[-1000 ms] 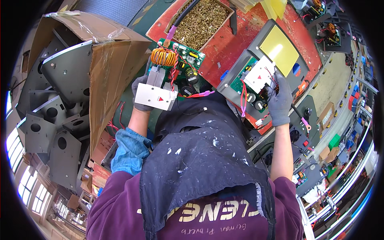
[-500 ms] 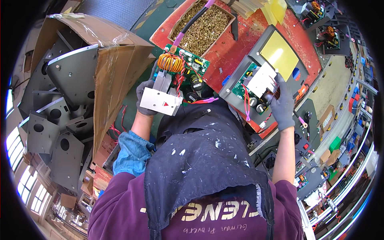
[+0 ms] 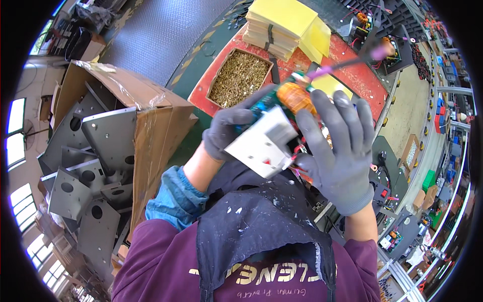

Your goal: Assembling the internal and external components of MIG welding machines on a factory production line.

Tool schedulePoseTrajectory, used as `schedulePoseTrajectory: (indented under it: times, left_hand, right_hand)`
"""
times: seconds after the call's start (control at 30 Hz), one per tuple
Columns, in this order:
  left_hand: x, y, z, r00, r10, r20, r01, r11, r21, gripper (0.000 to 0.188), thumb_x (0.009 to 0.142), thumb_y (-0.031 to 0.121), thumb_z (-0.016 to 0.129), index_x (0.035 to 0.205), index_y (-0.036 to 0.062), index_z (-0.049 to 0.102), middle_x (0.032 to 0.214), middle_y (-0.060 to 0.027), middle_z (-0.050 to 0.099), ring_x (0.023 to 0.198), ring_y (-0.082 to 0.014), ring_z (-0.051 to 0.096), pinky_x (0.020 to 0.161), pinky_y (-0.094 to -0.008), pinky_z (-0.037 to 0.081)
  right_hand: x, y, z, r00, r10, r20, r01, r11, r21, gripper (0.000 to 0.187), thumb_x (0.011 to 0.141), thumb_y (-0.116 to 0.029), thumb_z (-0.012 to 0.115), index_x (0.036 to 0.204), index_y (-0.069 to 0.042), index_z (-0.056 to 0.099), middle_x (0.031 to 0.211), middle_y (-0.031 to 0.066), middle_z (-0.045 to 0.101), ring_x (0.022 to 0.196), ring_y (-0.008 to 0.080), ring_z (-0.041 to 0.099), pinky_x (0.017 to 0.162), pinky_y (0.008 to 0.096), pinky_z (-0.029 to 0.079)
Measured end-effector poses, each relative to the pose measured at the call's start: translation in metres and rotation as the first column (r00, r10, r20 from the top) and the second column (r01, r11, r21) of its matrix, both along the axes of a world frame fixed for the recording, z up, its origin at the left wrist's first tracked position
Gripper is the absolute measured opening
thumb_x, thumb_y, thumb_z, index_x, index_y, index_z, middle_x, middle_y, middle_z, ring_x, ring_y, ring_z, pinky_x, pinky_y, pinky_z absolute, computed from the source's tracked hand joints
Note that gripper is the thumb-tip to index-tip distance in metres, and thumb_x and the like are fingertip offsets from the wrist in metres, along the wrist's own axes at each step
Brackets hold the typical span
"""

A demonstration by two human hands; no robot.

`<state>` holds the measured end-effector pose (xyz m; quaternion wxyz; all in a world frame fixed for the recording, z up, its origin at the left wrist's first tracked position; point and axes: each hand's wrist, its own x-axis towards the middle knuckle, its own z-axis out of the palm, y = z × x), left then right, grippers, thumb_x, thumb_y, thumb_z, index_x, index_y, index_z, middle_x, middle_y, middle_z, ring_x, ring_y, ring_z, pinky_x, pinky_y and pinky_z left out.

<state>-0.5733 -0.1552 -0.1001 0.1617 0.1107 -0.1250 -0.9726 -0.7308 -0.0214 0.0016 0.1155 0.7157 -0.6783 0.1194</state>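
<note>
Gloved in grey, my left hand [image 3: 229,126] grips the left edge of a green circuit board. On that board are an orange wire-wound coil [image 3: 296,98], a pale metal heat sink [image 3: 261,146] with small holes, and red wires by its lower right corner. A black cable [image 3: 342,64] with pink sleeves runs from its top out to the upper right, blurred at the end. My right hand [image 3: 344,146], also gloved, is at the board's right side with fingers spread, its thumb near the red wires. Whether it touches the board I cannot tell.
A cardboard box [image 3: 161,131] of grey metal panels [image 3: 110,133] stands at the left. On the red table [image 3: 201,98] are a tray of small brass-coloured parts [image 3: 239,78] and a strapped stack of yellow sheets [image 3: 274,27]. More coil boards lie at the upper right.
My left hand has raised the circuit board and moved it right, tilting it. My right hand has left the second board on the grey panel and come up beside the held one, fingers spread.
</note>
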Motion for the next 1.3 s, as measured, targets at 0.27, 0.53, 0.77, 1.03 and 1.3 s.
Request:
schedulePoseTrajectory:
  times: [0.27, 0.53, 0.77, 1.03, 1.3]
  left_hand:
    - [-0.083, 0.023, 0.013, 0.907, -0.406, -0.114, 0.373, 0.898, -0.233, 0.075, 0.087, 0.047, 0.056, 0.140, -0.0035, 0.037, 0.131, -0.0193, 0.052, 0.117, -0.0249, 0.055, 0.100, -0.0384, 0.044]
    - [-0.148, -0.015, 0.000, 0.899, -0.267, 0.348, 0.427, 0.345, -0.836, 0.086, 0.083, 0.079, 0.032, 0.138, 0.0137, 0.045, 0.121, -0.0156, 0.060, 0.108, -0.0312, 0.060, 0.091, -0.0419, 0.046]
    - [-0.195, 0.034, -0.035, 0.747, -0.054, 0.663, 0.489, -0.630, -0.604, 0.070, 0.088, 0.073, 0.031, 0.138, 0.0258, 0.044, 0.117, -0.0089, 0.064, 0.115, -0.0295, 0.055, 0.101, -0.0442, 0.037]
    - [-0.173, 0.087, -0.035, 0.893, -0.225, 0.390, 0.182, -0.611, -0.770, 0.059, 0.078, 0.064, 0.056, 0.118, 0.0212, 0.060, 0.121, -0.0075, 0.055, 0.112, -0.0299, 0.054, 0.096, -0.0474, 0.040]
    - [-0.160, 0.095, -0.056, 0.895, -0.226, 0.383, 0.234, -0.495, -0.837, 0.057, 0.078, 0.060, 0.061, 0.115, 0.0173, 0.061, 0.124, -0.0059, 0.054, 0.112, -0.0257, 0.055, 0.096, -0.0458, 0.038]
  right_hand:
    - [-0.052, 0.032, 0.013, 0.996, 0.080, 0.026, -0.083, 0.987, 0.136, 0.030, 0.074, -0.020, 0.057, 0.103, -0.011, 0.062, 0.108, 0.0060, 0.062, 0.106, 0.0261, 0.056, 0.096, 0.0487, 0.043]
    - [-0.137, 0.156, -0.036, 0.438, -0.140, 0.888, 0.746, 0.607, -0.272, 0.039, 0.089, -0.024, 0.057, 0.114, 0.006, 0.057, 0.114, 0.0157, 0.062, 0.108, 0.0277, 0.058, 0.093, 0.0420, 0.047]
    - [-0.243, 0.192, -0.075, 0.301, -0.489, 0.819, 0.819, 0.572, 0.041, 0.041, 0.092, -0.020, 0.052, 0.127, 0.001, 0.048, 0.115, 0.0158, 0.059, 0.100, 0.0246, 0.063, 0.083, 0.0367, 0.055]
    - [-0.242, 0.051, -0.131, 0.575, -0.487, 0.658, 0.550, 0.825, 0.131, 0.037, 0.083, -0.017, 0.067, 0.117, -0.005, 0.055, 0.100, 0.0094, 0.064, 0.092, 0.0182, 0.060, 0.080, 0.0332, 0.048]
    - [-0.203, -0.004, -0.189, 0.805, -0.459, 0.375, 0.410, 0.888, 0.207, 0.045, 0.074, -0.018, 0.076, 0.114, -0.009, 0.057, 0.100, 0.0162, 0.064, 0.092, 0.0348, 0.062, 0.079, 0.0408, 0.050]
